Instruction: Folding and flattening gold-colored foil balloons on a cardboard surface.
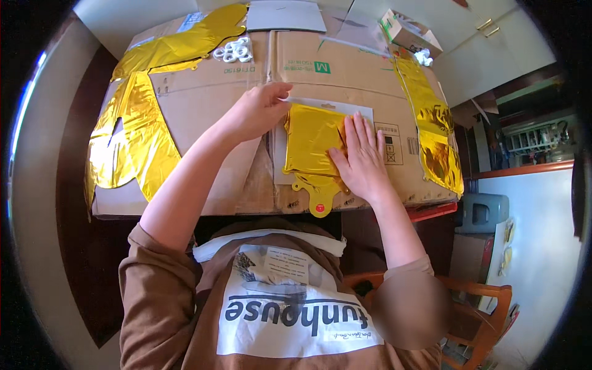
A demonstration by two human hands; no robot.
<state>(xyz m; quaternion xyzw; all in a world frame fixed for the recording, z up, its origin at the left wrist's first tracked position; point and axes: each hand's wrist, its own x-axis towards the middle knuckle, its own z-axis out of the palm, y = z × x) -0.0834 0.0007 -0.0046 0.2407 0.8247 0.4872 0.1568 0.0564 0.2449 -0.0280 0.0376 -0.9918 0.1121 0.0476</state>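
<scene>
Foil sits folded on card; sheet at ten o'clock, strip at two lie loose. Right hand spread flat; left hand curled, grip I cannot tell.

Brown shirt carried a white panel: one big black word, upside down in view, plus finer print above and script lower right, both too small to read. Cardboard had upside-down green lettering in two spots, one beside a green square with a letter. Right side: framed handling symbols, barcode-like stripes. Red disc on gold foil tab wasn't legible.
</scene>
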